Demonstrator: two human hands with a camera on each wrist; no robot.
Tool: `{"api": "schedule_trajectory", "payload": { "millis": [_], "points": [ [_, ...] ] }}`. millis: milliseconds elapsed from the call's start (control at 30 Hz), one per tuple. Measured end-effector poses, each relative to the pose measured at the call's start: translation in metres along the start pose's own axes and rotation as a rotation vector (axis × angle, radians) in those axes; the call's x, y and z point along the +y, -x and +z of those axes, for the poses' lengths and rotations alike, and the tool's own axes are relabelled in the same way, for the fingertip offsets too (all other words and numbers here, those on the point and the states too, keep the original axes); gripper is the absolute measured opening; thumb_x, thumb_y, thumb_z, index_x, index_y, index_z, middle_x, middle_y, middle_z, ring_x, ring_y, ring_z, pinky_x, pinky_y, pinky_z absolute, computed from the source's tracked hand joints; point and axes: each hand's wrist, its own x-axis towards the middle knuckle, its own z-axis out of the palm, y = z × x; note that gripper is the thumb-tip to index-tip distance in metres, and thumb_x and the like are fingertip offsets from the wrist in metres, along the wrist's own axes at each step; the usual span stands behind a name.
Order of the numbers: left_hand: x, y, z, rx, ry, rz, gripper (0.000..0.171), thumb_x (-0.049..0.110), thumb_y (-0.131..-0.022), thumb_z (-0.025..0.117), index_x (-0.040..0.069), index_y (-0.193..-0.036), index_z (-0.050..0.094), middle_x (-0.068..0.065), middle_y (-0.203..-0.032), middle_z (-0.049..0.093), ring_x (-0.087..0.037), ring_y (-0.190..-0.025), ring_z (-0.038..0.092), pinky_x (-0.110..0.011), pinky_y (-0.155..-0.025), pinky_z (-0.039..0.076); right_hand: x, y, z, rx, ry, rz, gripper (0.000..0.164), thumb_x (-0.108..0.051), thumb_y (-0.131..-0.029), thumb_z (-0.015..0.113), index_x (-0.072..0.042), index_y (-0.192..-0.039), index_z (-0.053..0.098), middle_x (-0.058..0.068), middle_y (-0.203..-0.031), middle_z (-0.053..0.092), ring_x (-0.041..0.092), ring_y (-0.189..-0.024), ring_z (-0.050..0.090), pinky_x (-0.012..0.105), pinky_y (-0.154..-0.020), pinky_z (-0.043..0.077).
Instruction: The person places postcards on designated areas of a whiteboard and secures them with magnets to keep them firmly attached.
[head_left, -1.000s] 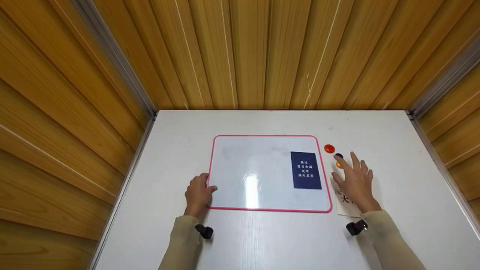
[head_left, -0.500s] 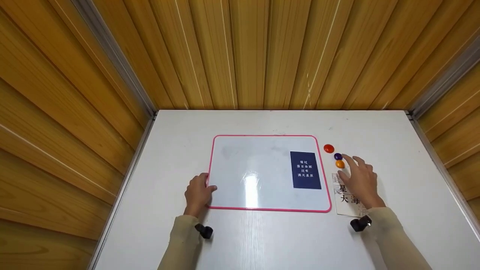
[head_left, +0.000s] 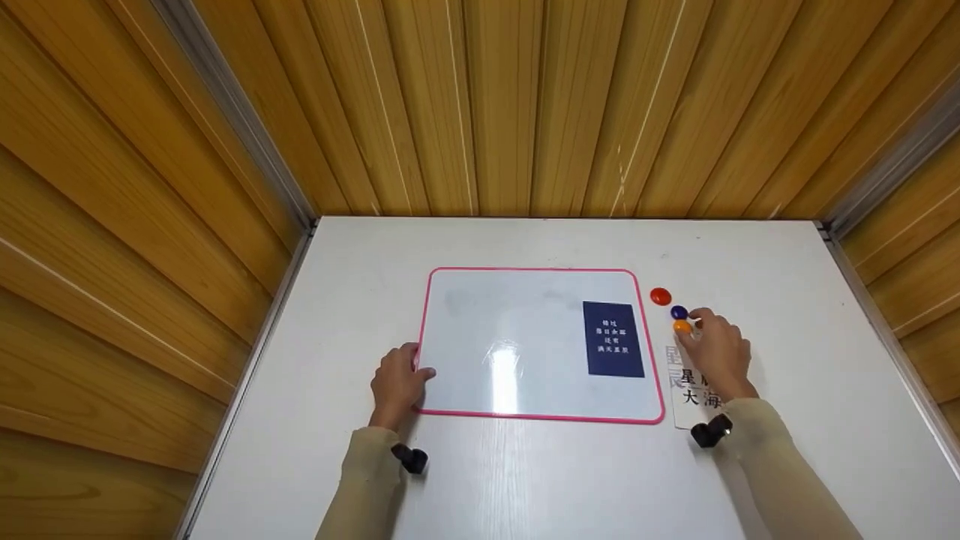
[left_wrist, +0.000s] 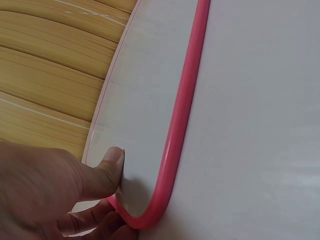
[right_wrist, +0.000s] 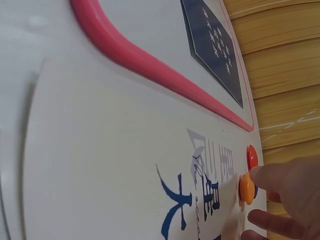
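Note:
My left hand [head_left: 397,384] grips the left edge of a pink-framed whiteboard [head_left: 472,337], thumb on its surface and fingers curled at the frame. My right hand [head_left: 718,351] is at an orange round magnet [head_left: 682,327], thumb against it and fingers spread around its other side. A dark blue round magnet [head_left: 679,312] lies right beside the orange one, and a red round magnet [head_left: 660,296] a little farther back. Under the right hand lies a white card [head_left: 682,412] with Chinese characters, partly hidden. A navy card [head_left: 613,341] with white writing lies on the whiteboard's right part.
Everything lies on a white table [head_left: 480,480]. Yellow wood-patterned walls [head_left: 495,112] stand at its back and on both sides, with grey metal strips [head_left: 240,112] at the corners. The whiteboard's raised pink frame separates its surface from the magnets and white card.
My right hand first drew back slightly, then moved forward, bringing thumb and fingers closer around the orange magnet. More of the white card shows. The left hand keeps its hold on the whiteboard.

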Motion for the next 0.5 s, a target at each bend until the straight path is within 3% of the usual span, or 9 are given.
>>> {"api": "schedule_trajectory", "payload": {
  "millis": [200, 500],
  "points": [
    [-0.0007, -0.0007, 0.0009, 0.001, -0.001, -0.006, 0.05, 0.017, -0.085, 0.084, 0.005, -0.131, 0.067, -0.007, -0.09, 0.062, -0.024, -0.081, 0.057, -0.045, -0.074, 0.049, 0.0003, -0.0034, 0.0025, 0.016, -0.007, -0.024, 0.04, -0.019, -0.098, 0.069, 0.005, -0.129, 0.06, 0.028, -0.116, 0.066, 0.04, -0.086, 0.06, 0.055, -0.083, 0.044],
    [-0.0008, -0.0008, 0.0012, 0.001, 0.004, -0.006, 0.048, 0.016, -0.085, 0.084, 0.006, -0.129, 0.067, -0.006, -0.091, 0.063, -0.023, -0.081, 0.058, -0.046, -0.075, 0.05, -0.001, -0.0034, 0.0043, 0.017, -0.009, -0.038, 0.036, -0.015, -0.099, 0.068, 0.006, -0.128, 0.063, 0.028, -0.115, 0.067, 0.04, -0.086, 0.062, 0.057, -0.086, 0.045]
  ]
}}
